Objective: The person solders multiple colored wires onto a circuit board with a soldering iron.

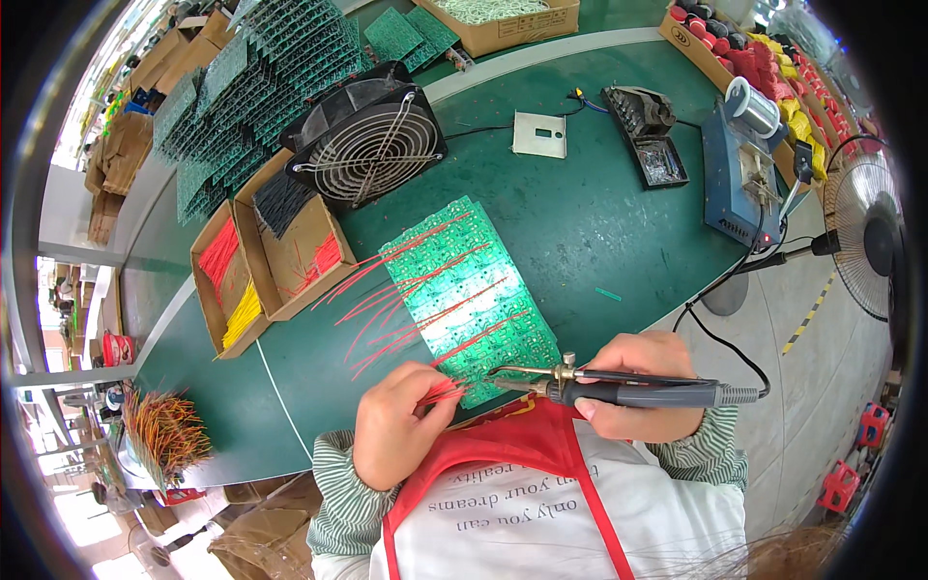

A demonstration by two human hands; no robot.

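Note:
In front of me on the green table lies a green circuit board panel (pixel 512 311), with several red wires attached in rows and trailing off to its left. My left hand (pixel 398 423) is closed at the panel's near left edge, pinching a small bunch of red wires (pixel 445 390). A soldering iron (pixel 643 394) with a thin solder feed tube is gripped in my right hand (pixel 633 422). Its tip meets the near part of the panel, close to the wire ends by my left fingers. Exact contact at the tip is too small to make out.
Cardboard boxes (pixel 277 311) of red, yellow and black wires sit left of the panel, beside a black fan (pixel 372 145). Stacked green boards (pixel 256 92) stand behind. At the right are a blue solder feeder (pixel 730 188), its cable, and a standing fan (pixel 878 242).

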